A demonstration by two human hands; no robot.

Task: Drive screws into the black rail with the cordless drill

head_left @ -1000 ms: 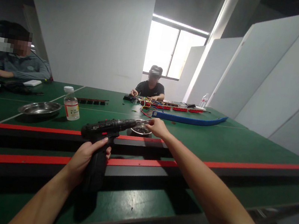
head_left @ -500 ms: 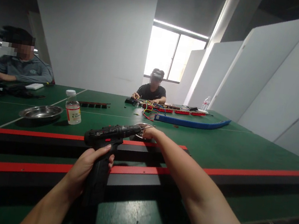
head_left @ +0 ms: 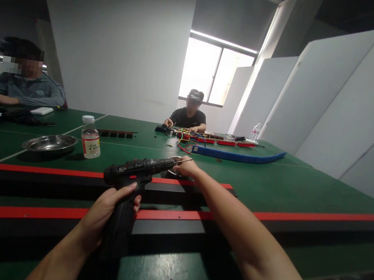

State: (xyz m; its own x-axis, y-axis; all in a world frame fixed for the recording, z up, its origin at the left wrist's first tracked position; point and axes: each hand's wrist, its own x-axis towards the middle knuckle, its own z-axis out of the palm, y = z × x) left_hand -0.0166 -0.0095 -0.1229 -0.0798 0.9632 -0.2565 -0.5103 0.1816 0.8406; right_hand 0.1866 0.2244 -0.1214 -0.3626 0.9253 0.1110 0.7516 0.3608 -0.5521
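Note:
My left hand (head_left: 114, 206) is wrapped round the grip of a black cordless drill (head_left: 132, 174), its long thin bit pointing right and away from me. Beyond the tip of the drill, my right hand (head_left: 187, 165) is over a small metal bowl (head_left: 172, 172), fingers bent downward and closed together. Whatever the fingertips pinch is hidden. Below the drill, a long black bar with a red top (head_left: 175, 215) runs across the table, and a second red-topped bar (head_left: 43, 169) lies parallel behind it.
A shallow metal dish (head_left: 49, 144) and a labelled bottle (head_left: 91, 138) stand at left on the green table (head_left: 307, 187). Farther back lie a blue strip (head_left: 237, 156), coloured wires (head_left: 183, 140) and red parts. One person (head_left: 191, 114) sits opposite, another (head_left: 22, 81) at far left.
My right hand has risen slightly at the bowl, with its fingers less deep inside. The drill stays in my left hand, almost unmoved. The view has tilted a little.

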